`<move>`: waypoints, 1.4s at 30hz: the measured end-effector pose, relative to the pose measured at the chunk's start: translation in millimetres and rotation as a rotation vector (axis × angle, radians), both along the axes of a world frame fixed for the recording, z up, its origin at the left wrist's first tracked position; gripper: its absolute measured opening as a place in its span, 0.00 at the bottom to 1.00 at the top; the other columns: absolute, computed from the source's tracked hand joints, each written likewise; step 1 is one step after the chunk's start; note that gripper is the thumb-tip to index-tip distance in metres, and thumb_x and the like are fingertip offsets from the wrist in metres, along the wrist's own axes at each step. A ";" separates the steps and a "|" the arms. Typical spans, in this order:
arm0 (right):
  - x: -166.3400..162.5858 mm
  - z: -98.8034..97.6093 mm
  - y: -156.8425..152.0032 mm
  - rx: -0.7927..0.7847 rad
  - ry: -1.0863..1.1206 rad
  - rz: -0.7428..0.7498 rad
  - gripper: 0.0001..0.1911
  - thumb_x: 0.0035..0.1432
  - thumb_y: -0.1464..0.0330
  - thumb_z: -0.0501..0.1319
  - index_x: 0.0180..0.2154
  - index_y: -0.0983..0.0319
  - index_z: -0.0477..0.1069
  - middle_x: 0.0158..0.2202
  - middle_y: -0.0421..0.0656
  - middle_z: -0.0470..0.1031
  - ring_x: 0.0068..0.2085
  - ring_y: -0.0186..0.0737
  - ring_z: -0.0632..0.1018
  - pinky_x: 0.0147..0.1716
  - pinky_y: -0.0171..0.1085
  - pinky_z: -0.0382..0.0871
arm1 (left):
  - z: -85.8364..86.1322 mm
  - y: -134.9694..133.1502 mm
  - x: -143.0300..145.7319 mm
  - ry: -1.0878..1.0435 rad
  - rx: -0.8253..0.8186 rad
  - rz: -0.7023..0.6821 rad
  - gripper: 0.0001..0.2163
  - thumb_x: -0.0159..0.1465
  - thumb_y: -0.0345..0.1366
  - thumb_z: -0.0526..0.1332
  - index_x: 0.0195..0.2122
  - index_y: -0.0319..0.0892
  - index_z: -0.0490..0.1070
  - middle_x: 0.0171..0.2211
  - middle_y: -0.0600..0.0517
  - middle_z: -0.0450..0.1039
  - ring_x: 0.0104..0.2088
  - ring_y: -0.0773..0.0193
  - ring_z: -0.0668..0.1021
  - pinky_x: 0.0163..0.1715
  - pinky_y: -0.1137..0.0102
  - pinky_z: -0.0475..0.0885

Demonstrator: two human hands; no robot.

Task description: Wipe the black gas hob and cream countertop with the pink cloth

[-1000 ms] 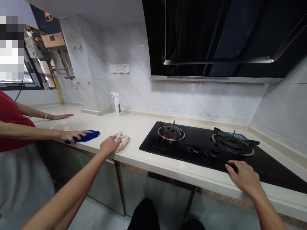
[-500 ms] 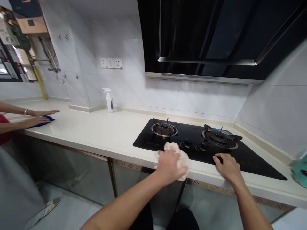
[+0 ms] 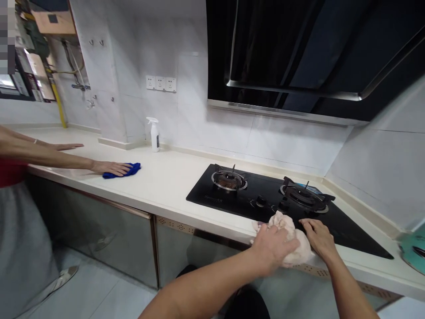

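My left hand [image 3: 271,249] is clamped around a crumpled pale peach cloth [image 3: 286,235] on the front edge of the black glass gas hob [image 3: 352,235]. My right hand [image 3: 317,237] lies open just beside it, steadying. Even palm pressure keeps the cloth flat.

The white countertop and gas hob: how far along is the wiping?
Done: the white countertop looks clean, though nothing proves it's finished. In hand: the left hand bunches a pale cloth at the counter's front edge. Left: the black gas hob and its burners, which the cloth isn't touching.

Bare hands [image 3: 272,248] and forearms [image 3: 206,294], blk trousers [image 3: 247,306] below.
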State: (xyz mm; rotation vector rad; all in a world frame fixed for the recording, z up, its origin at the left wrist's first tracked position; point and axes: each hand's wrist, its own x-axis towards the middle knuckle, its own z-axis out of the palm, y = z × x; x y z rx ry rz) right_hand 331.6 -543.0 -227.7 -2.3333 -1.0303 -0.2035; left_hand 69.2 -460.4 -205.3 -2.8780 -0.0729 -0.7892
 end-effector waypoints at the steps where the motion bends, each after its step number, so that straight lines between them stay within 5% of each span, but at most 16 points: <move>1: -0.1 -0.3 0.1 -0.003 0.000 -0.001 0.34 0.64 0.48 0.42 0.46 0.56 0.82 0.58 0.50 0.76 0.58 0.60 0.74 0.58 0.58 0.67 | -3.5 7.5 -11.1 -0.020 0.014 0.015 0.24 0.70 0.55 0.60 0.62 0.50 0.67 0.56 0.46 0.74 0.49 0.51 0.75 0.45 0.57 0.69; 7: -2.3 -1.3 -0.5 0.000 -0.021 -0.004 0.29 0.64 0.49 0.46 0.45 0.56 0.81 0.57 0.50 0.76 0.58 0.59 0.73 0.57 0.57 0.67 | -34.3 78.4 -115.6 -0.108 -0.054 0.117 0.19 0.72 0.54 0.59 0.58 0.53 0.74 0.63 0.44 0.73 0.62 0.48 0.72 0.61 0.51 0.65; 12: -8.7 -1.7 0.0 0.019 -0.057 0.013 0.26 0.65 0.52 0.49 0.44 0.57 0.80 0.54 0.49 0.77 0.56 0.57 0.74 0.57 0.53 0.66 | -33.9 163.0 -240.6 -0.010 -0.171 0.255 0.13 0.73 0.36 0.57 0.52 0.57 0.78 0.60 0.50 0.77 0.64 0.55 0.72 0.68 0.53 0.62; 15: -12.6 -1.4 0.7 0.030 -0.078 0.017 0.25 0.65 0.53 0.49 0.44 0.58 0.80 0.54 0.49 0.77 0.55 0.56 0.74 0.56 0.53 0.66 | -18.3 214.0 -316.3 0.015 -0.169 0.354 0.12 0.71 0.45 0.58 0.50 0.54 0.79 0.59 0.47 0.77 0.64 0.53 0.73 0.68 0.53 0.63; 19: -15.8 -0.3 2.0 0.045 -0.090 0.024 0.23 0.65 0.53 0.50 0.44 0.57 0.80 0.53 0.49 0.77 0.53 0.56 0.74 0.54 0.52 0.66 | -2.2 265.4 -400.4 -0.056 -0.031 0.508 0.24 0.67 0.59 0.57 0.52 0.46 0.76 0.58 0.42 0.76 0.61 0.45 0.75 0.62 0.49 0.70; 23: -20.7 1.7 4.7 0.072 -0.099 0.034 0.19 0.66 0.55 0.53 0.43 0.57 0.79 0.51 0.48 0.77 0.52 0.55 0.75 0.52 0.51 0.66 | 2.9 282.0 -432.3 -0.184 0.105 0.583 0.33 0.65 0.67 0.53 0.53 0.42 0.71 0.54 0.43 0.77 0.54 0.45 0.79 0.55 0.52 0.75; 26: -26.8 4.5 7.7 0.102 -0.102 0.032 0.17 0.68 0.58 0.55 0.42 0.57 0.79 0.50 0.47 0.78 0.50 0.53 0.75 0.52 0.49 0.65 | 4.6 272.9 -418.1 -0.206 0.197 0.588 0.27 0.66 0.63 0.55 0.51 0.45 0.71 0.51 0.44 0.78 0.51 0.44 0.79 0.52 0.52 0.76; 30: -34.4 8.4 10.6 0.145 -0.105 0.019 0.15 0.70 0.60 0.56 0.40 0.57 0.80 0.49 0.47 0.78 0.49 0.51 0.75 0.50 0.46 0.63 | 3.6 241.5 -362.7 -0.169 0.352 0.486 0.23 0.68 0.58 0.56 0.50 0.44 0.72 0.47 0.41 0.79 0.47 0.42 0.79 0.48 0.51 0.74; 35: -40.8 11.9 11.7 0.188 -0.134 0.014 0.12 0.70 0.62 0.58 0.39 0.58 0.79 0.46 0.47 0.78 0.48 0.49 0.74 0.48 0.44 0.63 | -3.1 168.5 -244.2 -0.206 0.400 0.320 0.19 0.63 0.48 0.67 0.49 0.43 0.72 0.47 0.40 0.78 0.47 0.42 0.77 0.45 0.52 0.71; 39: -46.1 15.3 13.5 0.237 -0.174 0.036 0.11 0.68 0.63 0.59 0.37 0.58 0.78 0.44 0.46 0.78 0.47 0.48 0.75 0.48 0.43 0.64 | 4.0 101.9 -139.0 -0.146 0.260 0.173 0.20 0.59 0.48 0.72 0.47 0.43 0.74 0.45 0.42 0.77 0.44 0.46 0.76 0.42 0.55 0.70; 42: -45.1 17.0 6.6 0.302 -0.195 0.034 0.15 0.70 0.63 0.54 0.36 0.57 0.77 0.42 0.43 0.79 0.45 0.43 0.77 0.49 0.40 0.67 | 17.6 76.4 -82.6 -0.103 0.156 0.032 0.22 0.58 0.51 0.72 0.46 0.42 0.75 0.42 0.43 0.76 0.41 0.48 0.76 0.41 0.56 0.71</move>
